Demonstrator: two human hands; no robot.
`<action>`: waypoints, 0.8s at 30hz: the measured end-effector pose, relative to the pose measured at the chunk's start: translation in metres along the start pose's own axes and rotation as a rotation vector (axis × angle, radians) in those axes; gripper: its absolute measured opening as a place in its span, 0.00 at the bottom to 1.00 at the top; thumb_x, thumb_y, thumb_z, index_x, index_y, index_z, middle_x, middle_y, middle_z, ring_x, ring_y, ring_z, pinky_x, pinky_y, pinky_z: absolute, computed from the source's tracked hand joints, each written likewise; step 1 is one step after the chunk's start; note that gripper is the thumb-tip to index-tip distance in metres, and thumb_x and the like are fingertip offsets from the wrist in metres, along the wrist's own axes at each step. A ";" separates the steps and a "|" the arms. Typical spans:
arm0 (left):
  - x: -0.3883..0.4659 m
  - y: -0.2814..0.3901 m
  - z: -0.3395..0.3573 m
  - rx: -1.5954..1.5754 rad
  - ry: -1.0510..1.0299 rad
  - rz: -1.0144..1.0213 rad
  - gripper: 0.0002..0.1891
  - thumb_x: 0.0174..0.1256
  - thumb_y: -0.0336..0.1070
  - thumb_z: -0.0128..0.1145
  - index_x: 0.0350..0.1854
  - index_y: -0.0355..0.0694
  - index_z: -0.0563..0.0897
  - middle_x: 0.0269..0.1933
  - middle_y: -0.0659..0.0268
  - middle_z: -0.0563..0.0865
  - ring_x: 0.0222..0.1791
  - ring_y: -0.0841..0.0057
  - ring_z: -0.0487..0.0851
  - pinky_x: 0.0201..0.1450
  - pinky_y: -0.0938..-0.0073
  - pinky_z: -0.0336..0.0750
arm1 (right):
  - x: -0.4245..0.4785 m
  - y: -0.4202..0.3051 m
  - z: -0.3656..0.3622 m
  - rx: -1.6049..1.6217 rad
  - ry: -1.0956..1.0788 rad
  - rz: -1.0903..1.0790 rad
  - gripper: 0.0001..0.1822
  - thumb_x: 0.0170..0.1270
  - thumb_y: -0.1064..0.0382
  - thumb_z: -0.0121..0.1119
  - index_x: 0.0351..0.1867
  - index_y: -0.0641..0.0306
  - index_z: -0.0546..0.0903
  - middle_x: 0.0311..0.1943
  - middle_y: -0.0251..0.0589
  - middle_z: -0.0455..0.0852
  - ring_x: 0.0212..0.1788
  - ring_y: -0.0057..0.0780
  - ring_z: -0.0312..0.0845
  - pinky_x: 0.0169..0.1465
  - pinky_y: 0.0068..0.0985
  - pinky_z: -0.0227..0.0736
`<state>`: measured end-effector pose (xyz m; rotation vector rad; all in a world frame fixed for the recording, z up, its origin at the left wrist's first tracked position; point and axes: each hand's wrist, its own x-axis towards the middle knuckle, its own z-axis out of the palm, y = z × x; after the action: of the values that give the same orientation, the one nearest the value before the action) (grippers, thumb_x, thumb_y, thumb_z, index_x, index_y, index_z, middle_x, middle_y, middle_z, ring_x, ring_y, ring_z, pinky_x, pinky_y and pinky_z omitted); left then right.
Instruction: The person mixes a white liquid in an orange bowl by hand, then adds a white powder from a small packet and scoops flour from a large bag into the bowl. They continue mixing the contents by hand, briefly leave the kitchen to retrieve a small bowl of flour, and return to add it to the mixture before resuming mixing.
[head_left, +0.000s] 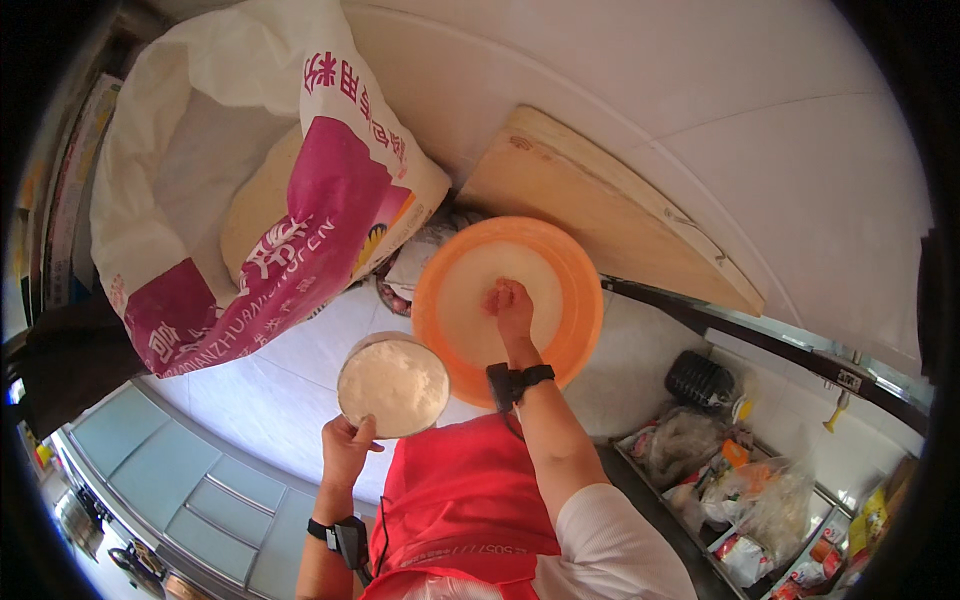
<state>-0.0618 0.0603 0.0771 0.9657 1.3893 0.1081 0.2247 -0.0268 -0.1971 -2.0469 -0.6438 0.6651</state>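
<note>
An orange plastic basin holds a pale, milky liquid or batter. My right hand is over its middle, fingertips at the pale surface and fingers curled; whether they hold anything is hidden. To the left, my left hand grips the rim of a round bowl full of white flour, thumb over the near edge. The bowl is level, close beside the basin. A large woven flour sack with purple printing stands at the upper left, its mouth spread and pale flour visible inside.
A wooden board leans against the wall behind the basin. At the right lie plastic bags and packets in a divided tray, near a black ribbed object. Pale blue cabinets stand at the lower left. A red apron covers my front.
</note>
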 end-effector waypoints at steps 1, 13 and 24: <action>0.000 -0.001 0.000 -0.011 0.003 -0.006 0.11 0.63 0.32 0.53 0.36 0.25 0.78 0.30 0.59 0.84 0.28 0.74 0.85 0.23 0.80 0.79 | 0.000 -0.008 -0.009 -0.077 -0.101 0.074 0.11 0.67 0.65 0.47 0.46 0.67 0.73 0.36 0.41 0.77 0.31 0.26 0.74 0.34 0.24 0.75; 0.000 -0.001 0.008 -0.004 -0.024 -0.001 0.11 0.63 0.32 0.53 0.36 0.25 0.78 0.30 0.59 0.84 0.28 0.74 0.85 0.23 0.80 0.79 | -0.013 -0.068 -0.053 1.337 -0.257 0.624 0.14 0.65 0.67 0.50 0.47 0.75 0.73 0.43 0.49 0.79 0.47 0.37 0.76 0.54 0.29 0.72; 0.001 -0.001 0.019 0.018 -0.029 0.000 0.11 0.63 0.32 0.52 0.36 0.26 0.79 0.29 0.59 0.84 0.27 0.75 0.84 0.22 0.81 0.78 | -0.014 -0.054 -0.060 1.234 -0.310 0.563 0.11 0.62 0.69 0.52 0.44 0.75 0.75 0.38 0.44 0.80 0.43 0.34 0.78 0.52 0.28 0.75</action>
<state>-0.0454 0.0508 0.0731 0.9787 1.3660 0.0811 0.2438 -0.0435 -0.1195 -0.9235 0.2337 1.2988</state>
